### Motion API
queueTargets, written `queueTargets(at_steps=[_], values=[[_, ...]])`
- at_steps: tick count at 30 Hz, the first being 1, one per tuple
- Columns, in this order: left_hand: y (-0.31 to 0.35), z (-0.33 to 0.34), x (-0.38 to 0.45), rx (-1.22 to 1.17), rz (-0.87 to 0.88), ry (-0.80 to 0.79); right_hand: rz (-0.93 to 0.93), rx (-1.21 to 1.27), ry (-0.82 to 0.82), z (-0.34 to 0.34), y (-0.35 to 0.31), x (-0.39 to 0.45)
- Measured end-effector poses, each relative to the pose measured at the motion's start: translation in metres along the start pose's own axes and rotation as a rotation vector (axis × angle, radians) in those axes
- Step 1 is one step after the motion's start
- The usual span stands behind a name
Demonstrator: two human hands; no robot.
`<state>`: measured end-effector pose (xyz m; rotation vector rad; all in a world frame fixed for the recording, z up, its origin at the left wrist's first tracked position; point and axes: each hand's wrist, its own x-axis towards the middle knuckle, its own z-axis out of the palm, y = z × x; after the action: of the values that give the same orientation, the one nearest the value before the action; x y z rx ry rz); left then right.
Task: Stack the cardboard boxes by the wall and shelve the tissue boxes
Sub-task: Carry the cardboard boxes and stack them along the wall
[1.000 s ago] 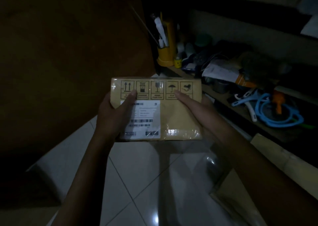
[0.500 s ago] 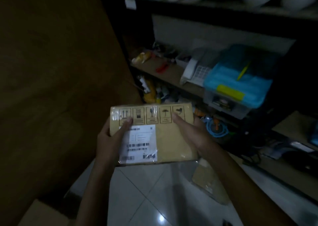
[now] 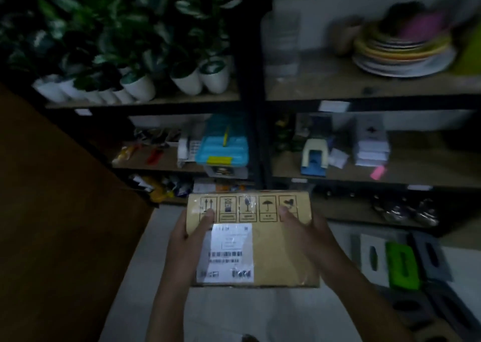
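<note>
Brown cardboard box [image 3: 281, 250], flat, film-wrapped, with a white shipping label [image 3: 226, 253] on top, is held level above the pale tiled floor [image 3: 161, 250] in front of a dark metal shelf unit [image 3: 255, 102]. Left hand [image 3: 186, 240] grips the left edge, thumb on top, fingers clamped beneath. Right hand [image 3: 305, 232] grips the right edge likewise. White-potted plants [image 3: 187, 81] occupy the upper shelf. Tissue boxes [image 3: 402, 263] lie on the floor at right.

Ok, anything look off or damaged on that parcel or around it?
Nothing stands out. The cardboard box looks intact and level, its label flat under clear wrap, with the left hand and right hand holding its sides. The tissue boxes lie on the floor, unshelved. Dim, blurred shelves hide detail.
</note>
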<state>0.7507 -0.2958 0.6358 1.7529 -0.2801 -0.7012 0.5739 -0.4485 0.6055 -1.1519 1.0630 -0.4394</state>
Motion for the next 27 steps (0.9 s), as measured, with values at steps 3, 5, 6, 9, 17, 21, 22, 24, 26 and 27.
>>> queueTargets(at_steps=[3,5,6,9,17,21,22,24,26,27], values=[[0.004,0.080,-0.044,0.048,0.017,-0.083,0.014,0.060,0.109,-0.092,0.007,-0.043],[0.000,0.150,-0.087,0.077,0.046,-0.142,-0.001,0.097,0.179,-0.171,0.016,-0.077],[-0.004,0.175,-0.103,0.074,0.064,-0.178,-0.003,0.109,0.219,-0.200,0.022,-0.088],[-0.016,0.273,-0.168,0.120,0.067,-0.339,-0.024,0.181,0.366,-0.311,0.044,-0.143],[-0.033,0.488,-0.320,0.215,0.019,-0.745,-0.036,0.217,0.714,-0.538,0.084,-0.262],[-0.040,0.583,-0.368,0.260,0.040,-0.872,-0.025,0.238,0.825,-0.622,0.102,-0.292],[-0.042,0.607,-0.378,0.277,0.042,-0.898,-0.028,0.237,0.844,-0.643,0.105,-0.297],[-0.045,0.659,-0.394,0.300,0.045,-0.956,-0.035,0.246,0.881,-0.687,0.108,-0.303],[-0.047,0.711,-0.407,0.315,0.032,-0.986,-0.013,0.260,0.936,-0.731,0.108,-0.301],[-0.047,0.738,-0.414,0.326,0.023,-1.002,0.003,0.262,0.968,-0.756,0.107,-0.298]])
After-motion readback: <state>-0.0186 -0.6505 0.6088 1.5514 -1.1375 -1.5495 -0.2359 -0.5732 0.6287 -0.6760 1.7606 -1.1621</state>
